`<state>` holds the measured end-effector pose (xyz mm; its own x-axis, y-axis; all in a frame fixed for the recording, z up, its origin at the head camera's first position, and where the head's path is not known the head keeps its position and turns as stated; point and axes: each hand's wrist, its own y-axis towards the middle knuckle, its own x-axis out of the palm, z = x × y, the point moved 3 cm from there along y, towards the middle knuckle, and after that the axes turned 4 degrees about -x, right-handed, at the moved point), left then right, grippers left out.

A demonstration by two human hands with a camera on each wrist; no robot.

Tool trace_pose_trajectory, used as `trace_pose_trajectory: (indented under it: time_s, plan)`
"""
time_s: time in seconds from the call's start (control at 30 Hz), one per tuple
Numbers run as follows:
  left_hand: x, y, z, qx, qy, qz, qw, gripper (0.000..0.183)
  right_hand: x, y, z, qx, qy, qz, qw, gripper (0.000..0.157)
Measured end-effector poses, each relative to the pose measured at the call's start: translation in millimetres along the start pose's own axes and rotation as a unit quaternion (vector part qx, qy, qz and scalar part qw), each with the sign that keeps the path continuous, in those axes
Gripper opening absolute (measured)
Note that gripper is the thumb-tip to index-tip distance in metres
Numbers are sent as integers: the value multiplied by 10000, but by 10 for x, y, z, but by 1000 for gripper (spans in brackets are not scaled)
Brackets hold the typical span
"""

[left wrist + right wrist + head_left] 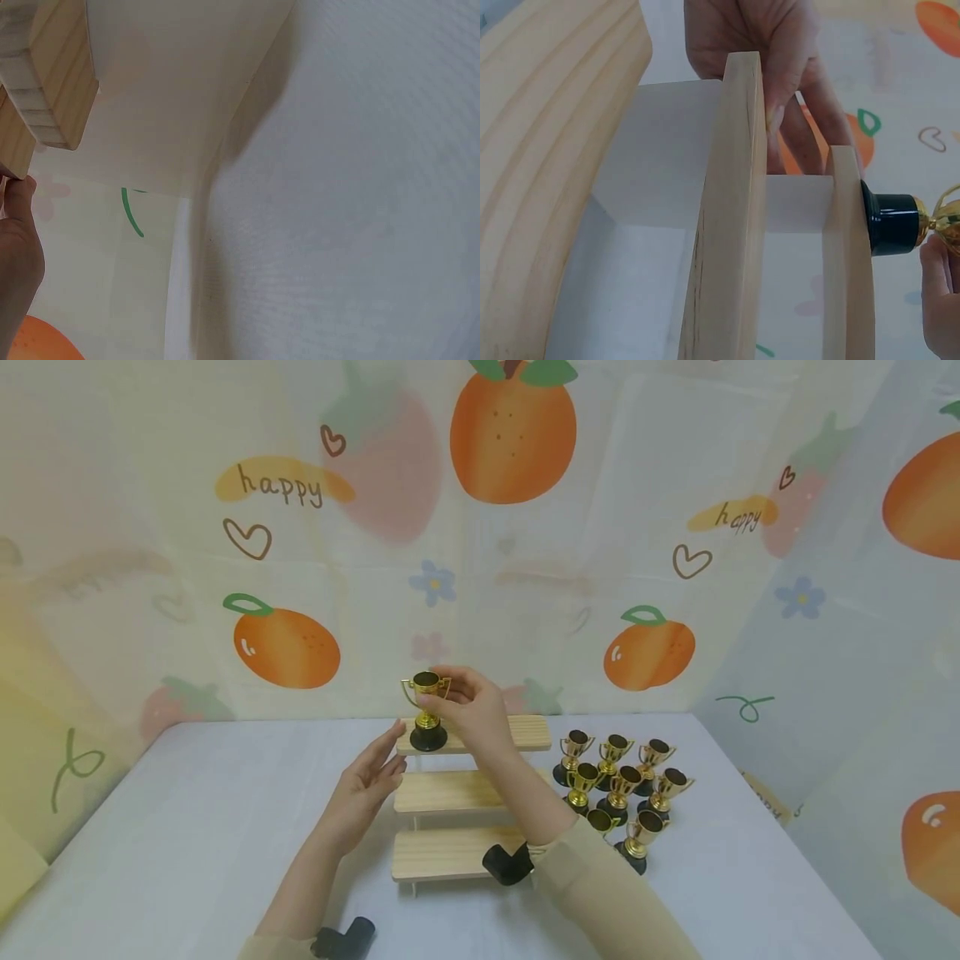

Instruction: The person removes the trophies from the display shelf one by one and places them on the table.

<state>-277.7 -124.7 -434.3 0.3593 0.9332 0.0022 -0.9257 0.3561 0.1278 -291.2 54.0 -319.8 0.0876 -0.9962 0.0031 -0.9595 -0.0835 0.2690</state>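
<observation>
A small gold trophy cup (427, 710) with a black base stands upright at the left end of the top step of a three-step wooden shelf (450, 793). My right hand (480, 710) pinches the cup by its side, between thumb and fingers. In the right wrist view the black base (894, 223) meets the top board. My left hand (363, 793) is at the shelf's left side, fingers extended, fingertips at the top board's left end. The left wrist view shows a fingertip touching a board's corner (19, 161).
Several more gold trophy cups (618, 785) stand grouped on the white tabletop (187, 835), right of the shelf; my right forearm partly covers one. A fruit-printed cloth (525, 585) hangs behind the table. Black wrist mounts (506, 864) sit on both forearms.
</observation>
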Motion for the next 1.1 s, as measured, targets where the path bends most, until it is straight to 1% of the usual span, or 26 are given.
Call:
trace_pose_trajectory:
  time_s: [0.47, 0.7, 0.97, 1.1]
  plan:
    - [2, 9, 0, -59, 28, 67, 10000, 68, -2, 8, 16, -50, 99, -9, 9999, 41]
    - [5, 12, 5, -73, -1, 94, 9999, 68, -24, 0, 8, -170, 246, -8, 9996, 40]
    - [5, 12, 1, -60, -16, 104, 9999, 69, -76, -27, -21, -202, 127, -48, 9997, 41]
    - [6, 11, 4, -42, -10, 97, 9999, 70, -121, -60, -45, -306, 55, -67, 9995, 42]
